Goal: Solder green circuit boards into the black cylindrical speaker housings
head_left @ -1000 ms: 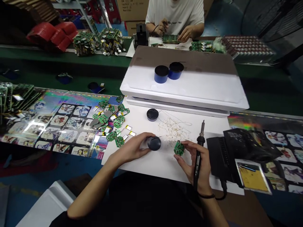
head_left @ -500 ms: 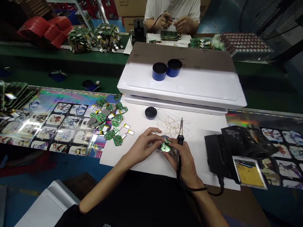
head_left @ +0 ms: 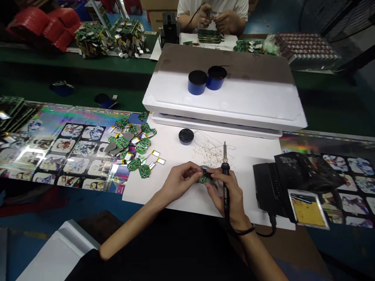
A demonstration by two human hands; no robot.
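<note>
Green circuit board [head_left: 205, 178]: resting between both hands over a dark round container [head_left: 205, 168]; it's handling as a light, stiff, fragile piece, best taken by its edges.
Left hand [head_left: 181, 180]: pinching the board with its fingertips.
Right hand [head_left: 231, 199]: clenching a soldering iron [head_left: 225, 171] upright while its fingers are steadying the board.
Nearby: loose green boards [head_left: 129, 145] are lying on the left; a white foam box [head_left: 258, 102] is standing ahead.
Far bench: a co-worker's hands [head_left: 211, 15] are working over stacked boards [head_left: 209, 36].

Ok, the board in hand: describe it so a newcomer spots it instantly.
On the white sheet before the white foam slabs, look between the person's left hand and right hand, which grips a soldering iron. It's the round green circuit board held there, while its lookalikes lie loose further left.
</note>
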